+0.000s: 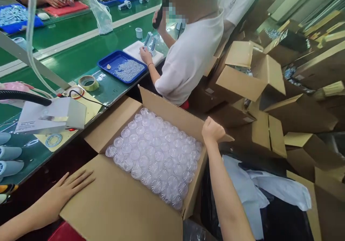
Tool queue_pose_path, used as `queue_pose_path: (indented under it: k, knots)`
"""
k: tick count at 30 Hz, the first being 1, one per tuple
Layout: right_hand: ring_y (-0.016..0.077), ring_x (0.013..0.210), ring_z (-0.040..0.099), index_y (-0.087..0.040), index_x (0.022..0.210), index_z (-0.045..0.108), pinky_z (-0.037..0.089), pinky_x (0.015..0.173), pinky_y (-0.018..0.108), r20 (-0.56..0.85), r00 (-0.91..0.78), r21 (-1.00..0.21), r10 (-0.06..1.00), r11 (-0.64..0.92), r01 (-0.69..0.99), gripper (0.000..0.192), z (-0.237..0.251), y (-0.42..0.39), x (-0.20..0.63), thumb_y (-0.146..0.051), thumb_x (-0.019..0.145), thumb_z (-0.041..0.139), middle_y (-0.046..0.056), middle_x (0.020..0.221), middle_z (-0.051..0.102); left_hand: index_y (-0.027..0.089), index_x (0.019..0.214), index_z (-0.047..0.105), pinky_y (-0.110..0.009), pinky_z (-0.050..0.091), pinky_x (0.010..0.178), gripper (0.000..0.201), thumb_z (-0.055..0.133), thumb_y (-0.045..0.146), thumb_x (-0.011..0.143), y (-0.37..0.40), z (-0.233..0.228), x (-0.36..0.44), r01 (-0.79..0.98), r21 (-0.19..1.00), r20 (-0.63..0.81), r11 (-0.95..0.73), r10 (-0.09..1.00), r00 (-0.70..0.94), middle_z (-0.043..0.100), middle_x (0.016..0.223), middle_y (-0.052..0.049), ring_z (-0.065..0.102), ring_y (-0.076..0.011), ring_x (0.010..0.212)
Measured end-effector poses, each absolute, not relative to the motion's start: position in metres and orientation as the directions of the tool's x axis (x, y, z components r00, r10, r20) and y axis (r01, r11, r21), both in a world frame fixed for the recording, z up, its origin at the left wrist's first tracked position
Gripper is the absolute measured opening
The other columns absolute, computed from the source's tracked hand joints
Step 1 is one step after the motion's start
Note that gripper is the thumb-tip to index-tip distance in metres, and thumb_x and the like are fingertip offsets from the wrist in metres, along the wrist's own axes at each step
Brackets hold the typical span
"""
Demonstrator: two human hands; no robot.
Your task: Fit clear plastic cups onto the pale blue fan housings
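Observation:
An open cardboard box (124,201) sits before me, packed with rows of clear plastic round parts (159,154) that have ribbed, wheel-like ends. My left hand (67,189) lies flat on the box's near-left flap, fingers spread. At the far right corner, my right hand (212,130) is closed around the cardboard of a flap. That hand's fingertips are partly hidden. The far and left flaps stand folded outward.
Left is a green workbench with a grey-white device (51,115), a tape roll (88,83) and a blue tray of small beads (122,66). A co-worker in a white shirt (188,54) holds a light-blue part. Cardboard boxes (258,75) crowd the right; a black bag (285,219) lies nearer.

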State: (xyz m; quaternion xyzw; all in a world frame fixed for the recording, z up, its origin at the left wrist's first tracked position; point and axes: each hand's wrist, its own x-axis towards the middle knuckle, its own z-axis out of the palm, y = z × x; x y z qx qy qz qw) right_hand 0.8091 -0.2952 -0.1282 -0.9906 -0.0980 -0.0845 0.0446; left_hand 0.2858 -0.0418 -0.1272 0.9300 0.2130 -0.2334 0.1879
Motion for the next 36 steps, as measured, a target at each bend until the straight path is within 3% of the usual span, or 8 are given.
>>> queue_pose_path:
  k: [5,10,17,20,25,29,31,36]
  knots:
    - [0.0206,0.063,0.053,-0.014,0.075,0.065,0.028,0.059,0.031,0.272,0.92,-0.092,0.283,-0.944,0.317,0.043,-0.139,-0.313,0.787,-0.033,0.091,0.031,0.011,0.067,0.06,0.029,0.133,0.05,-0.053,0.014,0.114,0.074,0.048,0.011,0.061,-0.052,-0.174,0.259,0.472,0.096,-0.611,-0.877,0.322,0.723,0.031,0.149,-0.003,0.021,-0.0314,0.141]
    - [0.0222,0.071,0.048,-0.019,0.071,0.056,0.031,0.066,0.033,0.329,0.842,-0.129,0.428,-0.862,0.489,0.036,-0.166,-0.339,0.726,-0.043,0.089,0.036,0.007,0.071,0.056,0.01,0.118,0.063,-0.051,0.004,0.115,0.06,0.058,0.018,0.059,-0.065,-0.261,0.289,0.536,-0.004,-0.703,-0.844,0.384,0.599,0.045,0.14,-0.019,0.024,-0.0386,0.139]
    - [0.0295,0.115,0.047,-0.022,0.116,0.055,0.035,0.097,0.047,-0.014,0.865,-0.392,0.502,-0.798,0.458,0.037,-0.208,-0.39,0.625,-0.041,0.085,0.046,0.012,0.124,0.052,-0.025,0.126,0.035,-0.06,0.008,0.11,0.085,0.056,0.035,0.068,-0.113,-0.318,0.33,0.634,-0.114,-0.62,-0.765,0.553,0.556,0.024,0.138,-0.046,0.007,-0.051,0.137]
    - [0.0373,0.129,0.033,-0.022,0.129,0.044,0.029,0.101,0.059,0.0,0.929,-0.426,0.371,-0.84,0.336,0.049,-0.214,-0.417,0.609,-0.037,0.082,0.048,0.016,0.143,0.031,-0.023,0.126,0.036,-0.054,0.014,0.112,0.09,0.061,0.035,0.061,-0.123,-0.286,0.3,0.624,-0.041,-0.596,-0.78,0.52,0.612,0.026,0.139,-0.044,0.011,-0.0492,0.138]
    - [0.0323,0.125,0.043,-0.014,0.142,0.007,0.043,0.094,0.049,0.07,0.985,-0.593,0.155,-0.788,0.166,0.074,-0.229,-0.433,0.633,-0.042,0.084,0.043,0.026,0.145,0.023,0.016,0.111,0.063,-0.046,0.046,0.095,0.056,0.059,0.038,0.06,-0.087,-0.243,0.289,0.718,0.364,-0.695,-0.594,0.341,0.633,0.052,0.134,-0.02,0.052,-0.0396,0.12]
    - [0.0261,0.127,0.044,-0.016,0.138,0.026,0.04,0.1,0.042,0.057,0.985,-0.685,0.166,-0.711,0.159,0.061,-0.239,-0.421,0.689,-0.04,0.084,0.043,0.018,0.139,0.042,0.017,0.092,0.063,-0.047,0.045,0.093,0.04,0.052,0.049,0.072,-0.032,-0.201,0.399,0.623,0.63,-0.396,-0.463,0.498,0.771,0.067,0.103,-0.016,0.062,-0.0342,0.098]
    - [0.0252,0.128,0.043,-0.017,0.13,0.041,0.038,0.103,0.042,0.036,0.988,-0.707,0.153,-0.695,0.133,0.049,-0.242,-0.414,0.724,-0.04,0.087,0.041,0.016,0.14,0.044,0.01,0.101,0.059,-0.051,0.041,0.095,0.052,0.059,0.052,0.07,-0.005,-0.179,0.479,0.534,0.739,-0.149,-0.411,0.673,0.724,0.062,0.111,-0.017,0.057,-0.0351,0.102]
    - [0.022,0.104,0.059,-0.014,0.105,0.06,0.046,0.092,0.044,-0.067,0.998,-0.712,-0.011,-0.7,-0.055,0.032,-0.261,-0.405,0.8,-0.041,0.092,0.047,0.009,0.112,0.063,-0.002,0.128,0.039,-0.042,0.025,0.107,0.058,0.045,0.043,0.092,0.041,-0.187,0.648,0.381,0.859,-0.053,-0.343,0.679,0.732,0.042,0.137,-0.018,0.037,-0.03,0.127]
